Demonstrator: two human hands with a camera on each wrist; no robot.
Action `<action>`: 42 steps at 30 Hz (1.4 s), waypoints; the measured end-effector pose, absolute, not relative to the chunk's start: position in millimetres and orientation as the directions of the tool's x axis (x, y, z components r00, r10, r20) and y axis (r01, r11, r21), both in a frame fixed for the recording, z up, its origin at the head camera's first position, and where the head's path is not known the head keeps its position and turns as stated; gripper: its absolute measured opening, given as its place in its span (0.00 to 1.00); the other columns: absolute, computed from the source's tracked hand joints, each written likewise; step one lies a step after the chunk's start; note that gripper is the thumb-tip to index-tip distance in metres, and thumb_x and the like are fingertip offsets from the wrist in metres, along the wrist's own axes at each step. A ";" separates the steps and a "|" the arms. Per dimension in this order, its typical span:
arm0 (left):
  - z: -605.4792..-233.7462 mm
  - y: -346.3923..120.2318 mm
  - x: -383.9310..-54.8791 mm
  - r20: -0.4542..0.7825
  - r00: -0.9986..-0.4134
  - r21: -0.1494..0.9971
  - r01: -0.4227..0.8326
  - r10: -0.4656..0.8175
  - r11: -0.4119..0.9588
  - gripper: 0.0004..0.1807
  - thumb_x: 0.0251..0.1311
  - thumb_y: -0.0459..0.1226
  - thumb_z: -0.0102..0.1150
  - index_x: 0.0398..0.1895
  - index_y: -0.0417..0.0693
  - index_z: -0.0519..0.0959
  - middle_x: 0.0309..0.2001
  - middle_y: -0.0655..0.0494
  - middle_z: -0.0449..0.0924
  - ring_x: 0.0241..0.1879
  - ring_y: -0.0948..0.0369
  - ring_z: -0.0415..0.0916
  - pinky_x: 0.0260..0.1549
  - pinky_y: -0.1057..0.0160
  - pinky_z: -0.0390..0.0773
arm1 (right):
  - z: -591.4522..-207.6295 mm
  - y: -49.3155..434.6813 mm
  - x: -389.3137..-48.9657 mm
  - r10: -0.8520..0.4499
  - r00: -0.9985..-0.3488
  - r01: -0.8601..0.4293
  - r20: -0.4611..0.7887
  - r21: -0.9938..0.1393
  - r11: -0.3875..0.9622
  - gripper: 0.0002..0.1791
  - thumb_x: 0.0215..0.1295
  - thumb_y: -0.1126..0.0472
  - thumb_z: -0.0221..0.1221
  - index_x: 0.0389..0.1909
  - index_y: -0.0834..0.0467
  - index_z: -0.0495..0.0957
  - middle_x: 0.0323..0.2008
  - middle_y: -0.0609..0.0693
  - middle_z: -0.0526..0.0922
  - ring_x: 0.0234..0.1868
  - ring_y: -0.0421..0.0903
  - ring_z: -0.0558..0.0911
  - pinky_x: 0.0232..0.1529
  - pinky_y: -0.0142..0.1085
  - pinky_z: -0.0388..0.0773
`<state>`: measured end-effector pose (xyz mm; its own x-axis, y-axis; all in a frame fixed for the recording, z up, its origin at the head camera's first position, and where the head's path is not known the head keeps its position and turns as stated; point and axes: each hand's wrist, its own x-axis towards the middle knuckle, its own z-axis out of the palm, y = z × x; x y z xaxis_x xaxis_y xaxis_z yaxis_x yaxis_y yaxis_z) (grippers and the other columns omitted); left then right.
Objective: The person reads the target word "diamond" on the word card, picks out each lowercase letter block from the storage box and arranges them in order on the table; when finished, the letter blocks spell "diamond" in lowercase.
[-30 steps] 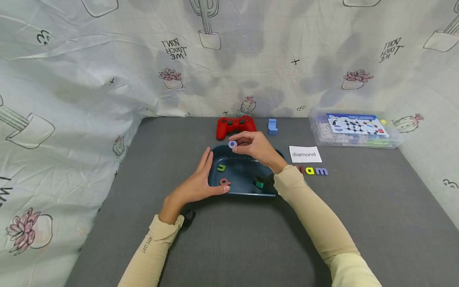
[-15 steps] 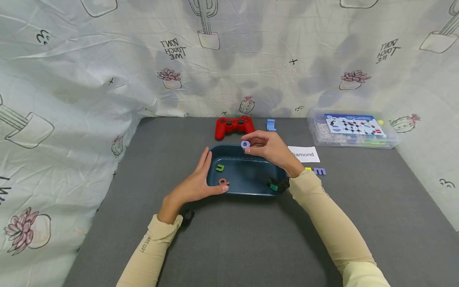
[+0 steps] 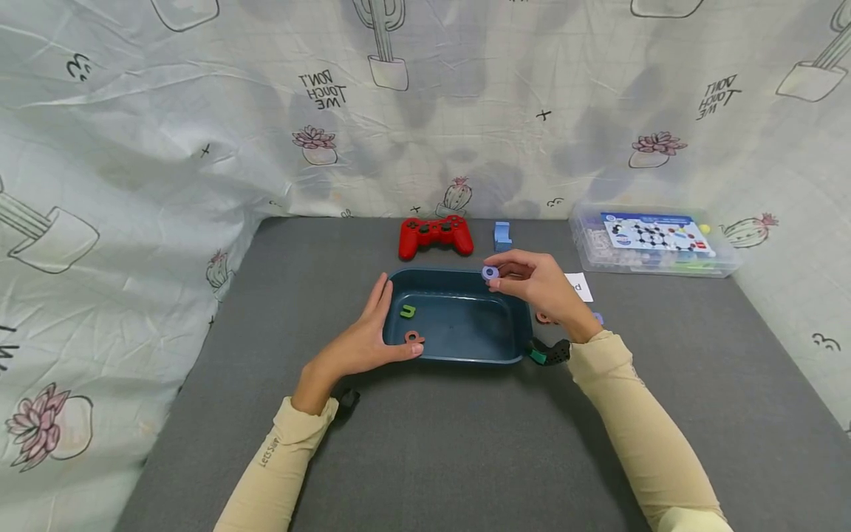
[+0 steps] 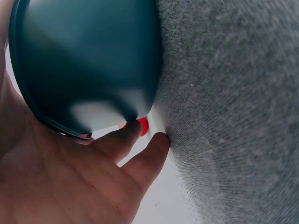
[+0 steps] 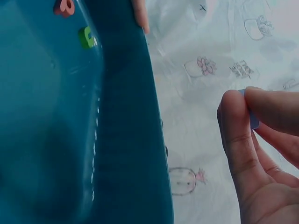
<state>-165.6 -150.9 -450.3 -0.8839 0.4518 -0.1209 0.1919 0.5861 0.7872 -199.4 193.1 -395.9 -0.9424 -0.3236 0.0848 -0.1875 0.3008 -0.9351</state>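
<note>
In the head view my right hand (image 3: 538,284) pinches a purple letter o (image 3: 490,273) between thumb and fingertips, over the far right rim of a dark blue tray (image 3: 465,355). From the right wrist only the thin edge of the letter o (image 5: 254,119) shows between the fingers. My left hand (image 3: 359,336) holds the tray's left end, thumb over the near rim and fingers along the left side; the left wrist view shows its palm against the tray wall (image 4: 93,56). Inside the tray lie a green letter (image 3: 408,312) and a reddish letter (image 3: 414,338).
Behind the tray sit a red game controller (image 3: 435,236) and a light blue block (image 3: 502,236). A clear plastic box (image 3: 654,244) stands at the back right. A partly hidden white card (image 3: 580,287), an orange-brown letter (image 3: 545,318) and a purple letter (image 3: 598,318) lie near my right wrist.
My right hand has carried the letter o rightward along the tray's far side, now covering much of the card and the letter row. The left hand stays on the tray.
</note>
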 end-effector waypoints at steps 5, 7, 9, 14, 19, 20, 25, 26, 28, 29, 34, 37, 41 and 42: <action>-449.8 -151.2 -165.1 -0.121 -0.883 0.789 0.192 0.454 0.584 0.72 0.59 0.65 0.72 0.89 0.58 0.29 0.87 0.60 0.18 0.85 0.50 0.37 0.73 0.33 0.58 | -399.6 207.2 -194.4 -0.299 -0.950 -0.195 0.093 -0.923 0.332 0.20 0.73 0.64 0.68 0.63 0.64 0.83 0.47 0.60 0.86 0.47 0.62 0.87 0.49 0.35 0.84; -450.0 -151.3 -165.0 -0.116 -0.881 0.787 0.200 0.459 0.584 0.72 0.59 0.65 0.72 0.89 0.56 0.29 0.87 0.59 0.18 0.85 0.49 0.37 0.73 0.33 0.58 | -401.3 212.8 -191.6 -0.284 -0.955 -0.188 0.090 -0.921 0.340 0.20 0.73 0.63 0.68 0.63 0.64 0.83 0.48 0.60 0.86 0.47 0.58 0.88 0.48 0.37 0.84; -450.6 -151.3 -165.5 -0.116 -0.880 0.786 0.202 0.460 0.585 0.72 0.59 0.65 0.72 0.89 0.56 0.29 0.87 0.59 0.18 0.85 0.49 0.37 0.74 0.33 0.57 | -403.5 218.5 -189.1 -0.268 -0.959 -0.181 0.089 -0.922 0.342 0.20 0.74 0.63 0.67 0.63 0.64 0.83 0.48 0.60 0.85 0.46 0.57 0.88 0.47 0.40 0.85; -450.7 -151.1 -166.1 -0.115 -0.881 0.785 0.202 0.459 0.586 0.72 0.59 0.65 0.71 0.89 0.56 0.29 0.87 0.59 0.18 0.85 0.50 0.37 0.73 0.33 0.58 | -407.5 231.7 -183.0 -0.236 -0.967 -0.174 0.093 -0.920 0.351 0.20 0.74 0.62 0.67 0.63 0.63 0.83 0.52 0.60 0.85 0.46 0.50 0.87 0.43 0.43 0.86; -451.2 -151.2 -166.9 -0.119 -0.883 0.782 0.198 0.454 0.590 0.72 0.59 0.65 0.71 0.89 0.57 0.29 0.87 0.61 0.18 0.85 0.50 0.37 0.74 0.33 0.58 | -409.8 243.4 -178.5 -0.209 -0.974 -0.150 0.084 -0.933 0.327 0.21 0.74 0.63 0.67 0.64 0.66 0.81 0.54 0.60 0.85 0.49 0.50 0.87 0.47 0.42 0.86; -451.4 -151.3 -167.1 -0.120 -0.883 0.783 0.197 0.454 0.591 0.72 0.59 0.65 0.71 0.89 0.57 0.29 0.86 0.61 0.18 0.85 0.50 0.36 0.74 0.33 0.58 | -410.4 245.7 -177.7 -0.203 -0.976 -0.144 0.080 -0.936 0.322 0.22 0.74 0.63 0.67 0.64 0.67 0.81 0.54 0.60 0.85 0.49 0.50 0.86 0.47 0.41 0.86; -451.9 -151.8 -167.5 -0.127 -0.882 0.784 0.191 0.453 0.591 0.72 0.59 0.66 0.71 0.89 0.58 0.29 0.86 0.65 0.17 0.85 0.50 0.36 0.74 0.33 0.57 | -414.9 257.1 -174.0 -0.174 -0.982 -0.123 0.071 -0.943 0.309 0.22 0.74 0.63 0.67 0.64 0.67 0.81 0.52 0.56 0.85 0.49 0.46 0.85 0.48 0.40 0.85; -451.9 -151.9 -167.5 -0.127 -0.882 0.784 0.191 0.454 0.590 0.72 0.59 0.66 0.71 0.89 0.58 0.29 0.86 0.66 0.17 0.85 0.50 0.36 0.74 0.33 0.57 | -415.7 259.3 -173.1 -0.168 -0.983 -0.118 0.070 -0.947 0.299 0.22 0.74 0.63 0.67 0.64 0.67 0.80 0.52 0.55 0.85 0.49 0.46 0.85 0.49 0.39 0.85; -451.7 -151.9 -167.3 -0.123 -0.881 0.784 0.197 0.458 0.589 0.72 0.59 0.66 0.71 0.89 0.57 0.29 0.86 0.65 0.17 0.85 0.49 0.36 0.73 0.32 0.57 | -417.1 263.9 -171.0 -0.155 -0.986 -0.111 0.068 -0.953 0.281 0.22 0.75 0.64 0.67 0.65 0.68 0.80 0.52 0.53 0.84 0.49 0.46 0.84 0.49 0.37 0.84; -451.9 -151.9 -167.5 -0.120 -0.880 0.783 0.201 0.459 0.589 0.72 0.59 0.66 0.71 0.89 0.57 0.29 0.86 0.64 0.17 0.85 0.49 0.36 0.73 0.32 0.57 | -417.6 266.2 -170.0 -0.148 -0.987 -0.106 0.067 -0.957 0.271 0.22 0.75 0.65 0.67 0.65 0.68 0.79 0.53 0.52 0.84 0.49 0.45 0.83 0.49 0.36 0.84; -450.5 -150.8 -167.0 -0.114 -0.879 0.781 0.208 0.462 0.589 0.71 0.60 0.64 0.71 0.89 0.55 0.29 0.86 0.62 0.18 0.85 0.47 0.36 0.73 0.31 0.57 | -421.6 277.8 -166.0 -0.130 -0.989 -0.101 0.072 -0.967 0.234 0.23 0.75 0.67 0.66 0.66 0.71 0.78 0.54 0.47 0.83 0.50 0.44 0.82 0.49 0.32 0.83; -449.8 -150.2 -166.9 -0.116 -0.880 0.782 0.206 0.461 0.589 0.72 0.59 0.64 0.72 0.89 0.55 0.29 0.86 0.63 0.17 0.85 0.47 0.36 0.74 0.32 0.56 | -422.6 284.4 -163.5 -0.107 -0.992 -0.093 0.067 -0.962 0.258 0.23 0.75 0.66 0.66 0.65 0.72 0.77 0.54 0.46 0.83 0.50 0.43 0.82 0.49 0.31 0.83; -449.2 -149.3 -166.3 -0.116 -0.880 0.781 0.206 0.460 0.590 0.71 0.59 0.64 0.72 0.89 0.54 0.30 0.86 0.62 0.18 0.85 0.47 0.37 0.73 0.32 0.56 | -424.0 295.7 -161.7 -0.080 -0.995 -0.080 0.060 -0.957 0.278 0.23 0.75 0.65 0.67 0.66 0.70 0.77 0.53 0.44 0.83 0.50 0.41 0.82 0.48 0.29 0.82; -449.0 -149.1 -166.1 -0.116 -0.881 0.781 0.205 0.460 0.590 0.71 0.59 0.64 0.72 0.89 0.54 0.30 0.86 0.62 0.18 0.85 0.47 0.37 0.73 0.32 0.56 | -424.2 298.8 -161.2 -0.073 -0.996 -0.077 0.060 -0.959 0.274 0.23 0.75 0.65 0.67 0.66 0.70 0.78 0.53 0.44 0.83 0.50 0.41 0.82 0.48 0.29 0.82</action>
<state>-166.1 -149.1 -449.0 -0.8806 0.4596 -0.1156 0.2052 0.5895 0.7813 -161.2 298.8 -424.2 -0.9956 -0.0726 0.0597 -0.0774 0.2738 -0.9587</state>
